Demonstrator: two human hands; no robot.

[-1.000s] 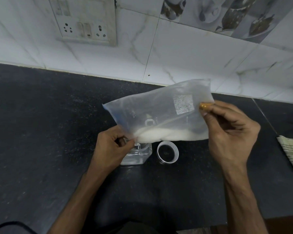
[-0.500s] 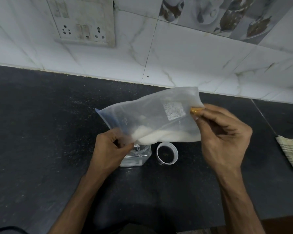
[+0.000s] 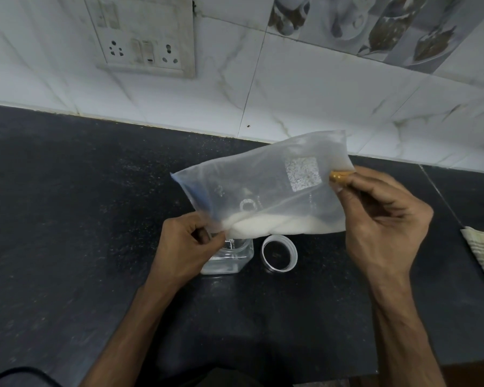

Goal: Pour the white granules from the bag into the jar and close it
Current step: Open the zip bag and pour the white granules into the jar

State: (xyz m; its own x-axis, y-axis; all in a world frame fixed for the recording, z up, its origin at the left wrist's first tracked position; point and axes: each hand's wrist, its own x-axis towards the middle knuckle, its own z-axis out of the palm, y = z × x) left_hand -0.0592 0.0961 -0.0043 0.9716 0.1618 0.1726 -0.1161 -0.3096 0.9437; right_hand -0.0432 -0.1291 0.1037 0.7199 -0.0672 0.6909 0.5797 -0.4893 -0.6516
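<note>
Bag of white granules hangs in the air between both hands, above the dark worktop. Nearest the viewer, the left grip pinches the bag's lower left corner between thumb and curled fingers. The right grip pinches the opposite short edge, higher up. Just under the left grip stands the clear square jar, partly hidden by that hand and the bag corner. Its lid lies hollow side up between the two grips, just beside the jar and below the bag's bottom edge. The main risk, as I judge it, is a spill. The granules lie heaped along the lower long edge, so a quick lift by the right grip could send them down in a rush. The soft mouth may also spread wider than the jar opening and scatter granules onto the worktop or into the upturned lid. Neither hand holds the jar, so a nudge from the left grip could shift or tip it. The thin film could also slip out of either pinch. The bag's long axis runs from the left grip up to the right grip, tilted, with the left end lower. The blue-edged end, probably the mouth, points left and slightly down, above the left grip. I cannot tell whether it is open. Beyond both grips rises the tiled wall.
</note>
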